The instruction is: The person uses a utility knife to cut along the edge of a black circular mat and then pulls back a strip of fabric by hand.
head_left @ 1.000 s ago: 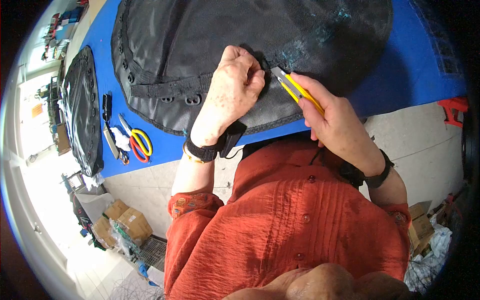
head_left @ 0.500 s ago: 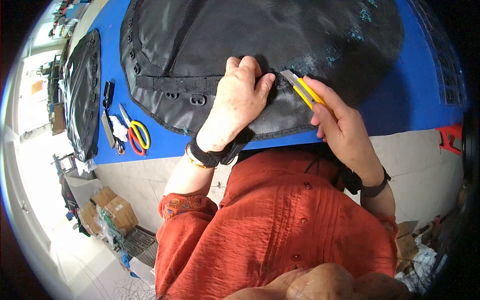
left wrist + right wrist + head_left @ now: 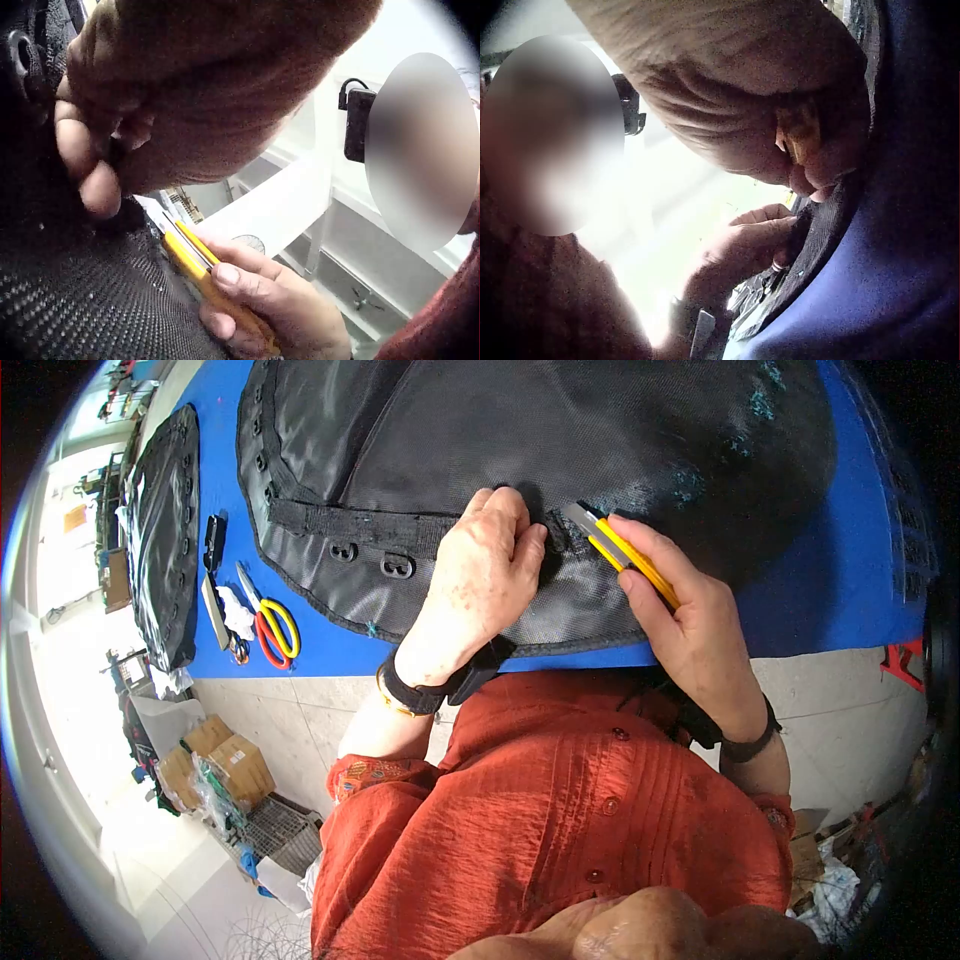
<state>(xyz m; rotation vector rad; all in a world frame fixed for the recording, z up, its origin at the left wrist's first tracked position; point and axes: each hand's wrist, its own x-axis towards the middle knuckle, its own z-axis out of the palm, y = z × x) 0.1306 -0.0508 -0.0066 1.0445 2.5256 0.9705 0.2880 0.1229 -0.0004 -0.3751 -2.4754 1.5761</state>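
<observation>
Black fabric (image 3: 450, 440) shifted rightward, left hand (image 3: 482, 575) pinching it, right hand (image 3: 700, 635) gripping yellow cutter (image 3: 634, 557)

The left hand (image 3: 187, 90) occupies the upper area, fingers curled at the black mesh fabric (image 3: 97, 292). Below its fingertips, the right hand (image 3: 277, 300) grips a yellow utility knife (image 3: 186, 259) — blade (image 3: 152, 210) exposed and directed toward the left hand, near its fingertips. A black plastic fitting (image 3: 22, 66) lies beyond the left-hand fingers — on the side away from the red garment (image 3: 442, 319).
</observation>
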